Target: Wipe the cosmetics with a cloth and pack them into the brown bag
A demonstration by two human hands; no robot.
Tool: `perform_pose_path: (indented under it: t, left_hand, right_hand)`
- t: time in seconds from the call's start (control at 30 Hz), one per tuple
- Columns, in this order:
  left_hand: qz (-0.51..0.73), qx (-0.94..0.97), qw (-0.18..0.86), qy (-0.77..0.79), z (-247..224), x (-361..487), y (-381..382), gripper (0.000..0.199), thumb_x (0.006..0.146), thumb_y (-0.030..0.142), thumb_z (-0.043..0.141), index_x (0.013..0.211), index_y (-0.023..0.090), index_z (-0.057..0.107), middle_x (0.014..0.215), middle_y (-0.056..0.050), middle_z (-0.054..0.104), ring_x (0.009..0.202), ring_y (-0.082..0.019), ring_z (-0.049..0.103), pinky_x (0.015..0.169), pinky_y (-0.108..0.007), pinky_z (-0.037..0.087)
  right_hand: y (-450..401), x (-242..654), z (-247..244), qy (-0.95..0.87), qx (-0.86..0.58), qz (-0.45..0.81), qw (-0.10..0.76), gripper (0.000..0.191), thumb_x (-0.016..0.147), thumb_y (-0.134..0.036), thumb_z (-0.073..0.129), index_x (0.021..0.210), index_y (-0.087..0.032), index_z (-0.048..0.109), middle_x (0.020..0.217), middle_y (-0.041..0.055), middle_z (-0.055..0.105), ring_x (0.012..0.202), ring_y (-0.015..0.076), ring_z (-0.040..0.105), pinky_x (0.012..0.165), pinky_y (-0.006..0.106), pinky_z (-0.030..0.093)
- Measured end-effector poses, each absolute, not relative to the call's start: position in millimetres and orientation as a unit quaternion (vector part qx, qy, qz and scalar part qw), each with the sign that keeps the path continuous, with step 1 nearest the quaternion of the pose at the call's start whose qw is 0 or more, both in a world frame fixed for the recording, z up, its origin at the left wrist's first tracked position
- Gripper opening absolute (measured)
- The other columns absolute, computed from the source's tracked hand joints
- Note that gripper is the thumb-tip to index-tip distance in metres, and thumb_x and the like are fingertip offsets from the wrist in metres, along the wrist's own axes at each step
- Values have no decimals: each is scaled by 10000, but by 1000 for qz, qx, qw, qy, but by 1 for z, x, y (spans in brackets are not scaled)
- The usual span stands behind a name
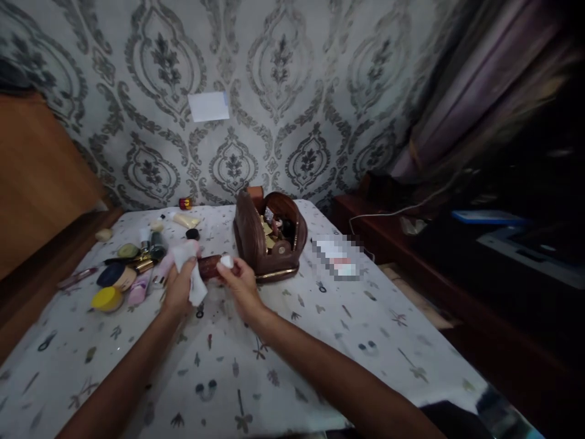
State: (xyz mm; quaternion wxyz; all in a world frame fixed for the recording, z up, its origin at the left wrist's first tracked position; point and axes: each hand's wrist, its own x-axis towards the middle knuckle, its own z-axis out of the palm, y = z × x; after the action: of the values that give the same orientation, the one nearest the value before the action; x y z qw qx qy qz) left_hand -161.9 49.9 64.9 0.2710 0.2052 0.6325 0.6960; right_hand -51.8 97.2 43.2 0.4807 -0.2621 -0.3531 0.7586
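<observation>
My left hand [177, 288] is closed on a crumpled white wipe [197, 288], which hangs down past the fingers. Between my two hands lies a dark brown bottle-like thing [210, 266] with a white end [226, 261]. The fingers of my right hand [244, 286] are closed around that white end. Blur hides whether the wipe touches the brown surface. Just beyond my right hand stands a brown handbag [249, 228], unzipped, with small gold and dark items [274, 230] inside.
Several cosmetics lie left of my hands, among them a yellow-lidded jar [107, 299], a dark-lidded jar [116, 276], a pink tube [138, 288] and a cream tube [185, 219]. A blurred-out flat item [338, 257] lies right of the bag on the patterned tablecloth [292, 366].
</observation>
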Motion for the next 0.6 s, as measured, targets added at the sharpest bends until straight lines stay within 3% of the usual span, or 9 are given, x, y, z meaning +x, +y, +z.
perform_pose_path:
  t: [0.13,0.4,0.6]
  left_hand:
    - [723,179,258,615,59,-158,58,478,645,463,706,1005,154,642,801,-16,666,632,-132,590,597,-231,473]
    - [707,169,224,650,41,-175,47,483,705,543,679,975,142,662,710,-16,649,592,-155,580,569,-259,467]
    - [668,245,178,680,39,-183,42,445,757,494,657,1077,184,651,909,-43,696,825,-225,650,762,-323,514]
  right_hand:
    - [107,-45,45,-404,-255,761,439,416,591,-398,841,886,-170,655,863,10,700,748,131,624,654,228,494]
    - [100,-51,33,-443,-231,778,382,454,682,-434,778,1042,-188,654,965,25,687,756,151,631,587,234,512]
    - [110,-63,27,-466,-227,764,384,464,691,-453,767,1051,-197,623,953,24,671,783,171,647,641,279,563]
